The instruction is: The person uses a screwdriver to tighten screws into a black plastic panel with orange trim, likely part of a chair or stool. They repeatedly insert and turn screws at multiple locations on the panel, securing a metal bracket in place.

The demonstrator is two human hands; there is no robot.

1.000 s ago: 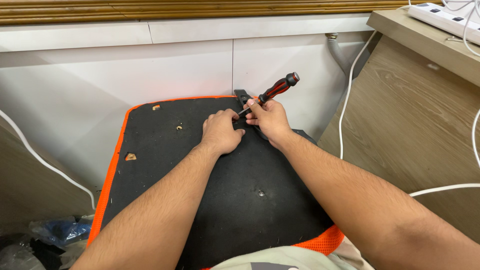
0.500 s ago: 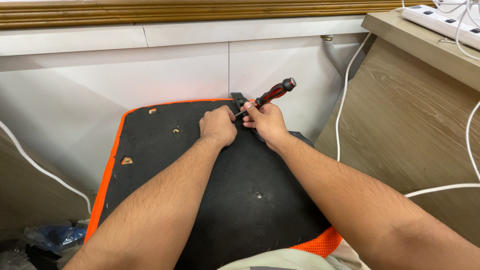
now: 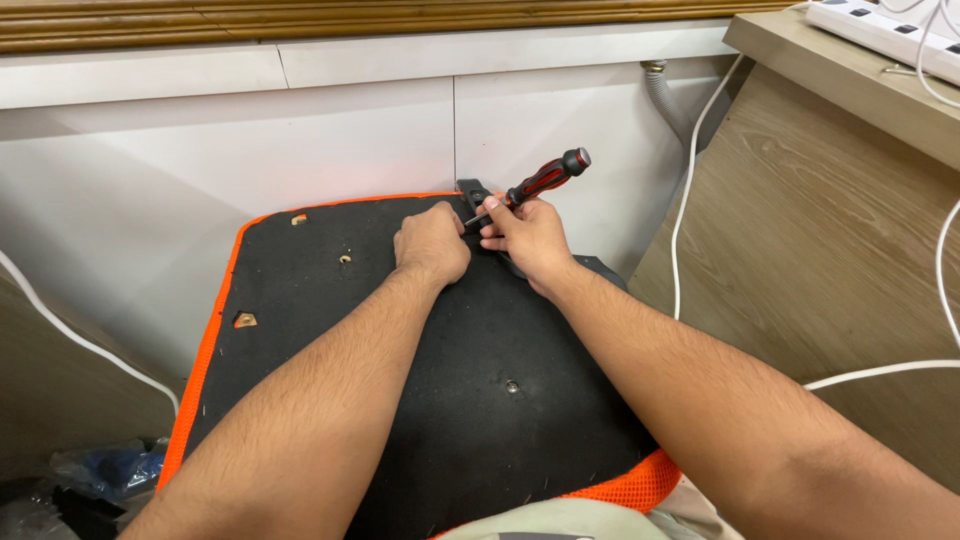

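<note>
Black, orange-edged seat base (image 3: 330, 400) and both hands sit much as they did half a second ago, only the screwdriver (image 3: 535, 183) looks tipped slightly lower. Both forearms stretch forward, meeting at the base's far edge by a black bracket (image 3: 472, 190). Left hand (image 3: 432, 243) is curled, knuckles up, pressing there; right hand (image 3: 527, 232) has fingers closed on the screwdriver's shaft, its red-black handle angled up-right.

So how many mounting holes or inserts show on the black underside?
4: far-left corner hole, one near the left hand, left-edge hole, centre insert. The hands may hide more.
</note>
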